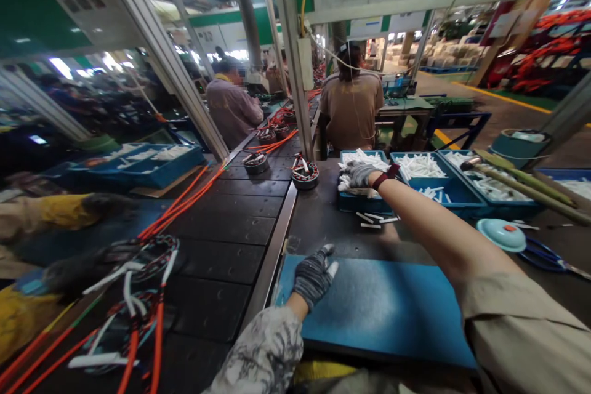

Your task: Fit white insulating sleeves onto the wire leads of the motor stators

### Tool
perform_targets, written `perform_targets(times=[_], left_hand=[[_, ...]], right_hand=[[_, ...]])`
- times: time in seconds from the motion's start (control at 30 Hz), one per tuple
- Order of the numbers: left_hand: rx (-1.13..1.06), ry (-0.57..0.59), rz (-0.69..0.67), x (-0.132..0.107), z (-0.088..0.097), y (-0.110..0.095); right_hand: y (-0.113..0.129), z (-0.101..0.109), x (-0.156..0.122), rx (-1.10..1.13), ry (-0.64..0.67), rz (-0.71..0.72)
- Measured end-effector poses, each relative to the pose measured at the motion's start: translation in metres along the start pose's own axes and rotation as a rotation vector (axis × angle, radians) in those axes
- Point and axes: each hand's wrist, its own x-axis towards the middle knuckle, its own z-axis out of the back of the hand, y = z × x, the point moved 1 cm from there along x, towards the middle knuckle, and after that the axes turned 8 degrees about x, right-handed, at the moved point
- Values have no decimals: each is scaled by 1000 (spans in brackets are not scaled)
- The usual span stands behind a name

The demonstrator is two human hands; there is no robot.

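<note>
My right hand (362, 175), in a striped grey glove, reaches into the left blue bin (364, 204) of short white tubes (369, 157). Its fingertips are lost among the tubes, so their grip is unclear. My left hand (316, 277), in a similar glove with white fingertips, hovers over or rests on the blue mat (383, 301). Its thumb and fingers are apart and hold nothing. A few loose tubes (370, 225) lie in front of the bin. Left of that bin, a round wound coil part (305, 175) with white sleeves stands at the conveyor's edge.
More blue bins (462, 194) of tubes stand to the right, near a wooden-handled tool (521, 183), a light-blue round lid (501, 234) and scissors (545, 260). Coil parts with orange wires (184, 200) lie along the dark conveyor (221, 246). A co-worker's gloved hands (101, 208) are at left.
</note>
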Motion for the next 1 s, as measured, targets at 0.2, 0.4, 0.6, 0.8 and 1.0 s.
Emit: perform_targets(times=[0.2,0.4,0.6,0.8,1.0], left_hand=[[-14,-3,23,1,6,-3],[-25,-25,29,4,1,2],[-27,-61,0,7,-2,6],[-21,-62,-7,4,1,8],[-30,-55,-5,5,-3,9]], right_hand=[[-3,9,-20,24,56,-41],[-2,15,-53,58,36,-85],[10,0,-107,103,-50,-103],[13,-12,-145,225,-93,-88],[-33,17,-122,323,-288,-242]])
